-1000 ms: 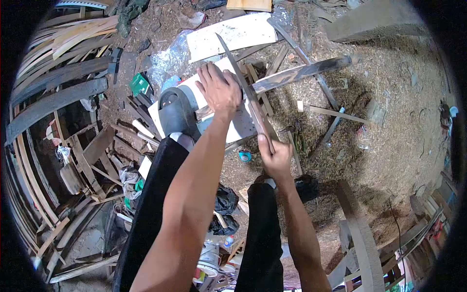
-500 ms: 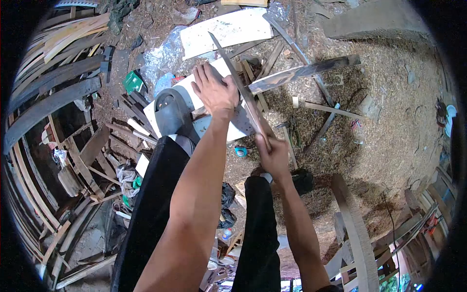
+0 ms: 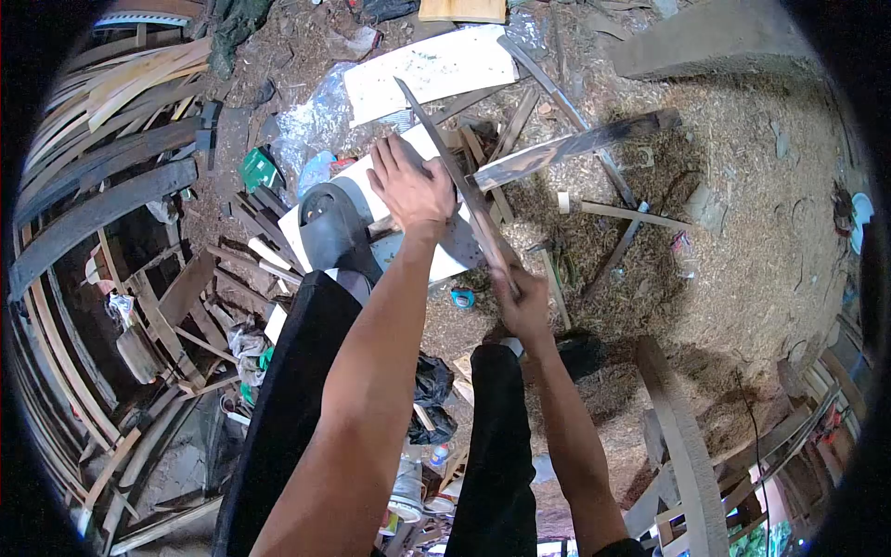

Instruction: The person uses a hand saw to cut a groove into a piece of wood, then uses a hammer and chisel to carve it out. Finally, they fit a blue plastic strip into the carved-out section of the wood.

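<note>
My right hand (image 3: pixel 520 302) is closed round the near end of a long, tapering handsaw (image 3: pixel 444 153). The saw's blade slants up and left across a dark wooden plank (image 3: pixel 575 148), close beside my left hand. Fingers stretched out, my left hand (image 3: pixel 410 190) lies flat over the plank's left part and hides much of it. Under the plank is a white board (image 3: pixel 422 139), which bears dark specks. A dark shoe (image 3: pixel 329 227) rests on this board, left of my left hand. Where the blade meets the plank, I cannot make out the cut.
A teal tape measure (image 3: pixel 462 298) lies below the board. To the right, a hammer (image 3: pixel 631 215) lies on sawdust-covered ground. Behind is a speckled white sheet (image 3: pixel 432 72). Curved timber (image 3: pixel 102 223) is stacked at left, and a thick beam (image 3: pixel 682 436) stands at lower right.
The whole view has shifted slightly, so the scene sits a little lower. The saw and both hands keep nearly the same place against the plank.
</note>
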